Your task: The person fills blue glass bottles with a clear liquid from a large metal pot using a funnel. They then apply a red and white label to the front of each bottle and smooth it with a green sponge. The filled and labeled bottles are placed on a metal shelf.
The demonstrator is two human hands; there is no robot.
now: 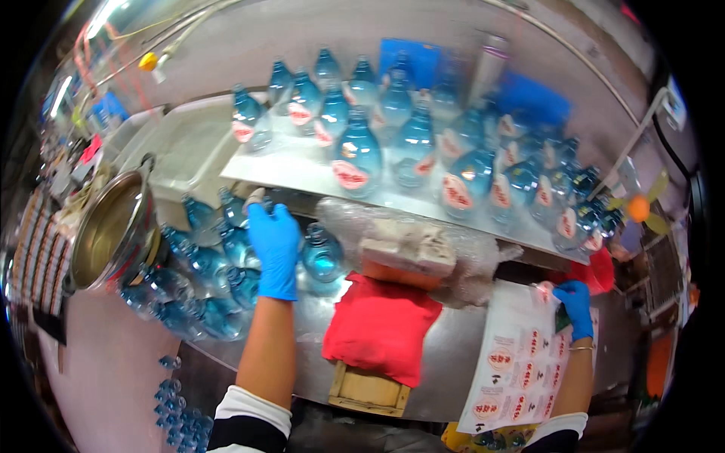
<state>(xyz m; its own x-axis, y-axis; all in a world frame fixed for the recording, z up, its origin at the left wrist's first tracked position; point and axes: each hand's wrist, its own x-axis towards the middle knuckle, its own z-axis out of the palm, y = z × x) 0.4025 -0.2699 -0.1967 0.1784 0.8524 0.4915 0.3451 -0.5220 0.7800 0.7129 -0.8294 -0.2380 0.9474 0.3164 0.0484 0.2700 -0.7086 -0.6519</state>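
Note:
My left hand (273, 253), in a blue glove with one bare fingertip showing, reaches among light-blue glass bottles (208, 260) grouped on the left. Its fingers close about the top of a bottle mostly hidden behind the glove. One round bottle (322, 255) stands just right of that hand. On the right, my blue-gloved right hand (576, 308) is closed at the upper right of a white sheet of red-printed labels (513, 362). Its fingertips pinch the edge of a pale label (542, 293). Something small and dark green (561, 318) shows under the palm.
A white raised shelf (302, 167) holds several labelled blue bottles (357, 158). Below are a wrapped block (408, 245), a red cloth pad (381, 328) on a wooden frame (368, 389), and a red cup (596, 273). A metal basin (113, 226) stands left.

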